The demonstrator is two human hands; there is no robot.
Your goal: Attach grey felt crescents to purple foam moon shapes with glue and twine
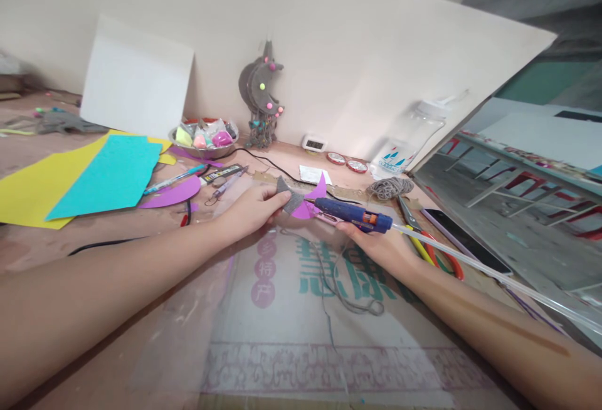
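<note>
My left hand (254,208) pinches a small grey-and-purple paper cutout (296,203) above a printed cardboard sheet (301,310). My right hand (376,244) grips a blue hot glue gun (352,214). The gun's nozzle points left at the cutout, touching or almost touching it. A clear glue stick (470,262) juts out of the gun's back toward the right. A grey string (350,300) trails down over the cardboard below both hands.
Yellow and teal paper sheets (94,178) lie at left beside pens (174,179) and a purple shape. A metal bowl (204,140) of coloured bits, a grey moon hanging (263,93), a twine ball (389,187), a plastic bottle (407,140), scissors (433,244) and a dark phone (463,241) surround the hands.
</note>
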